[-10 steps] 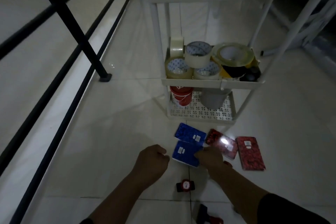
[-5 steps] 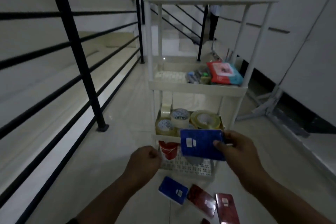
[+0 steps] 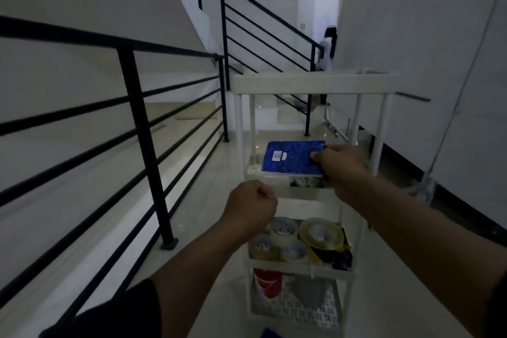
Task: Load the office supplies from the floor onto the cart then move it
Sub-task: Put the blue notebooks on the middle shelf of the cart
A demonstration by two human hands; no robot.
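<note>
Gripped at its right edge by the right hand (image 3: 338,166), thumb on top and fingers beneath, a blue notebook (image 3: 292,158) is held flat and level over the second shelf (image 3: 310,192) of the white cart (image 3: 314,84), just under the top tier. A flat hold of this kind is judged to suit sliding the notebook between the cart's posts and setting it down without tipping. What already lies on that shelf is hidden behind the notebook and the hand, apart from some dark, unclear shapes. The left hand (image 3: 251,207) is curled into a fist at the near left corner of that shelf; whether the shelf edge is grasped or nothing is held cannot be told. On the shelf below, several rolls of tape (image 3: 319,233) are stacked together, clear ones to the left and a wide yellowish one to the right, with something black and yellow beside them. On the perforated bottom shelf a red container (image 3: 267,282) and a grey one (image 3: 308,292) are kept. A blue corner (image 3: 271,333) of another item is seen on the floor at the frame's lower edge, so loading is judged unfinished.
</note>
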